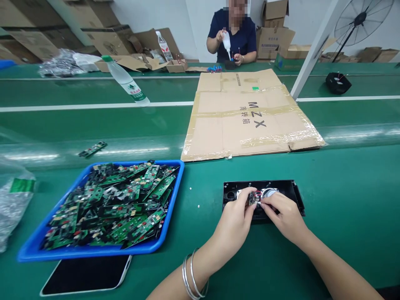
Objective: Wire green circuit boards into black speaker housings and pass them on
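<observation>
black panel (293,192) lower centre-right | left hand (233,225) and right hand (286,216) both pinch small board (254,198) on it | risk: thin wires may tear if board is pulled | blue tray (31,248) lower left

Bare green table (343,200) right of the black housing (290,187): open passage. Left: blue tray (93,252) heaped with circuit boards (115,204) blocks. Behind: flattened cardboard (250,116), low. Near edge: phone (84,275) lying flat.

Both hands, left (234,223) and right (283,216), reach forward, fingertips pinched close together.
</observation>
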`<state>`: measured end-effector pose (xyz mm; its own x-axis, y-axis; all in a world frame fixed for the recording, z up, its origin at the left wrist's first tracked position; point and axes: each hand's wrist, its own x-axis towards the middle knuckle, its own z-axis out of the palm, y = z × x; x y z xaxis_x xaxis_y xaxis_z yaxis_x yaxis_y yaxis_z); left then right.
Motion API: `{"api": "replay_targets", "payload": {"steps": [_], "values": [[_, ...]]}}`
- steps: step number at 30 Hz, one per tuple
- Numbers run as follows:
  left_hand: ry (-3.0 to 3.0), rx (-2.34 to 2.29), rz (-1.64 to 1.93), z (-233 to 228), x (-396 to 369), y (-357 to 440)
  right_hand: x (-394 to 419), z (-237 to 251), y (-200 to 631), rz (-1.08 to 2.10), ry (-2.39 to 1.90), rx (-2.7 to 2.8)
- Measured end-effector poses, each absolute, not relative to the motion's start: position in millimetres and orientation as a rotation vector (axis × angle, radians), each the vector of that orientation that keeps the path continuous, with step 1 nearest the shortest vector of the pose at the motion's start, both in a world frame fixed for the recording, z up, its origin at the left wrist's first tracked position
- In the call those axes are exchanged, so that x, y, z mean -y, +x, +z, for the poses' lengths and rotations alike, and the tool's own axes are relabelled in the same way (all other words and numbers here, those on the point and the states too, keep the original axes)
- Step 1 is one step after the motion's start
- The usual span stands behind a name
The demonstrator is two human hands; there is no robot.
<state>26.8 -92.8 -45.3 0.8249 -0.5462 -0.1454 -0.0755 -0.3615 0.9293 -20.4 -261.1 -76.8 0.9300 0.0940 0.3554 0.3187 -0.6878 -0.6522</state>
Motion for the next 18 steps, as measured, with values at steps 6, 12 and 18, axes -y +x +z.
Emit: {"api": "replay_targets", "payload": {"steps": [6,12,18], "values": [[2.025,0.56,-0.485,-41.6,94.3,25.2,261.7,-80.7,-20.8,-0.389,-2.372,0.32],[2.042,0.604,-0.496,-38.7,96.0,25.5,260.4,-83.2,-20.6,-0.486,-2.409,0.347],[1.976,0.564,-0.52,-41.3,94.1,27.5,261.2,-81.5,-20.0,-0.514,-2.437,0.473]]}}
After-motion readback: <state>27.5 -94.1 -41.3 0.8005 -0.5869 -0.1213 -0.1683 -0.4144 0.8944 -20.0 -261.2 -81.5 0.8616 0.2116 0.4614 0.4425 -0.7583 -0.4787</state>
